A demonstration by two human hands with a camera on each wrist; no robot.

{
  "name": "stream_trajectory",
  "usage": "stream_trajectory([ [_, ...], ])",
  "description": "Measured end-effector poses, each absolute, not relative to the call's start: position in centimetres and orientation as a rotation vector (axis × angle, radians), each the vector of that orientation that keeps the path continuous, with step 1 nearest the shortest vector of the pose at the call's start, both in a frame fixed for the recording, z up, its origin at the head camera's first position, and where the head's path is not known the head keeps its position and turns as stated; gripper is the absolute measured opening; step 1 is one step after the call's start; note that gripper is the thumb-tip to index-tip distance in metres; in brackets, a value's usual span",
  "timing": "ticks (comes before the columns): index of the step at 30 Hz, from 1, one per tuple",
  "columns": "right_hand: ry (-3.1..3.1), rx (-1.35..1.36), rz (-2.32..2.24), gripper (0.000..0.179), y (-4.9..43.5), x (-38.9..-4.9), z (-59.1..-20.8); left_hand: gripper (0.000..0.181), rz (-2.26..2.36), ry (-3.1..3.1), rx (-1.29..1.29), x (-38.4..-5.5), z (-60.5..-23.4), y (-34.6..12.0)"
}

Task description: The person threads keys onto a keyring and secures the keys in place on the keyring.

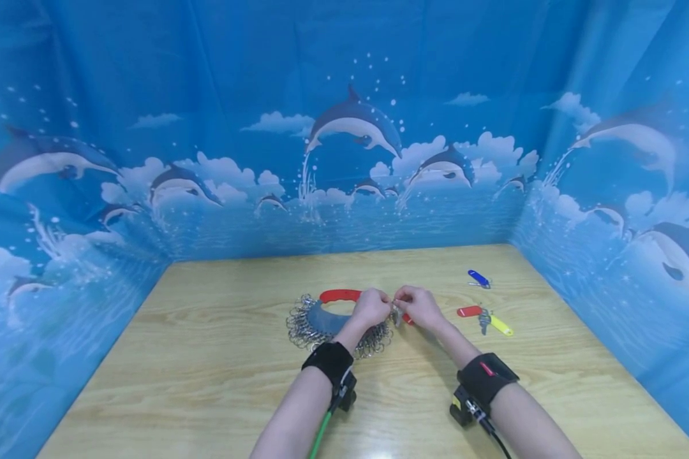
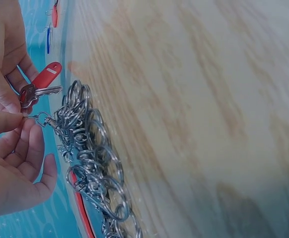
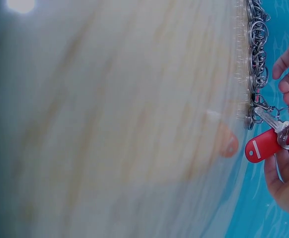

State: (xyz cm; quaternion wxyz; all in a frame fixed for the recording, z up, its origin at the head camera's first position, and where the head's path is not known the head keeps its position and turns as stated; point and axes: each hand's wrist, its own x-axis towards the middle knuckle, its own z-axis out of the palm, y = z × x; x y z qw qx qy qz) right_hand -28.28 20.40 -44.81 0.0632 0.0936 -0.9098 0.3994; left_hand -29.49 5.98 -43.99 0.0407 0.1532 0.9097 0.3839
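Key (image 3: pixel 282 130) with a red tag (image 3: pixel 260 148) sits gripped in your right hand (image 1: pixel 420 307) beside the ring-laden holder (image 1: pixel 320 319), your left hand (image 1: pixel 372 307) pinching a wire ring (image 2: pixel 37 117); attaching seems underway, next needing careful alignment.

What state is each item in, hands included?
Left hand: pinching a metal ring
Metal ring: pinched; open or closed, too small to tell
Right hand: holding a key
Key: held, with red tag
Red-handled holder: lying on table
Blue tag: on table
Second red tag: on table
Yellow tag: on table
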Motion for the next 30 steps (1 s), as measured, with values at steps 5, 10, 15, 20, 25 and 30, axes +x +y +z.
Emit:
stream_trajectory([
  [5, -2.753, 0.284, 1.210, 0.005, 20.39, -28.27, -44.81, 0.036, 1.200, 2.769, 0.414, -29.46, -44.09, 6.10],
  [10, -2.750, 0.237, 1.251, 0.005, 20.57, -28.30, -44.91, 0.034, 1.191, 2.797, 0.455, -29.38, -44.62, 6.18],
  [15, -2.745, 0.191, 1.287, 0.006, 20.68, -28.26, -45.03, 0.013, 1.124, 2.891, 0.500, -29.27, -44.83, 6.24],
  [20, -2.746, 0.178, 1.312, 0.006, 20.56, -28.24, -44.93, 0.011, 1.093, 2.958, 0.458, -29.20, -44.62, 6.35],
  [25, -2.741, 0.202, 1.246, 0.005, 20.33, -28.25, -44.87, 0.031, 1.058, 2.972, 0.432, -29.26, -44.43, 6.42],
  [30, -2.719, 0.228, 1.196, 0.004, 20.12, -28.16, -44.76, 0.034, 1.023, 3.001, 0.408, -29.20, -44.15, 6.46],
])
